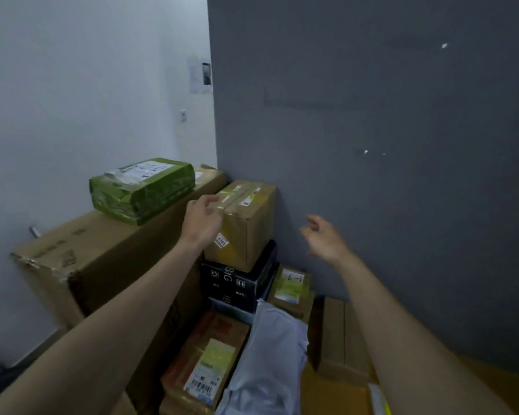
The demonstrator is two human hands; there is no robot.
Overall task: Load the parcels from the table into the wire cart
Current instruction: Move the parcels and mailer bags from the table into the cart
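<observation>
Your left hand (203,220) reaches to the tall taped brown parcel (246,223) at frame centre, fingers loosely spread against its near corner; your right hand (324,236) hovers just right of it, empty and relaxed; the parcel sits atop a black box (237,283).

We see both hands reaching toward a tall brown box (246,223) that stands on a black box (237,283) against the grey wall (372,130). Our left hand (203,221) lies at the box's near left corner, fingers loosely curled, perhaps touching it. Our right hand (324,238) hangs apart to the right, fingers relaxed. A green parcel (141,190) rests on a large carton (102,265) at left.
</observation>
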